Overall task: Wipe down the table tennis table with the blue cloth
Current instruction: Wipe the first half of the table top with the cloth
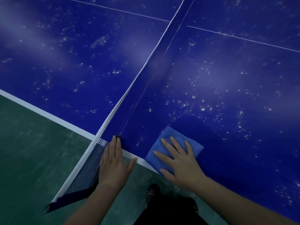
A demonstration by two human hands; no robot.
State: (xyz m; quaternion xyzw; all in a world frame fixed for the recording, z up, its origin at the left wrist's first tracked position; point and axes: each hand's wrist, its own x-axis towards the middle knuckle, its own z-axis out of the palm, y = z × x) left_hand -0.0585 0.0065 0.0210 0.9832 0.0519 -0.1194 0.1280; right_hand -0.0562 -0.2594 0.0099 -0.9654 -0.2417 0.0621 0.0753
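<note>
Table tennis table (227,82): dark blue, white-speckled. Blue cloth (178,133) under right hand (181,161) fingers; net (139,88) at left hand (113,161) fingertips.

Two grips (113,163) (180,161), one cloth (173,133), one table (227,78), one net (87,168)

Under your right hand (180,161): cloth (193,143), flat on the table (227,95) at its near edge. Just left of your left hand (113,161): net (147,75), running away from you between both hands. Nearer you than both hands: shoe (151,192), on the floor (32,151).
</note>
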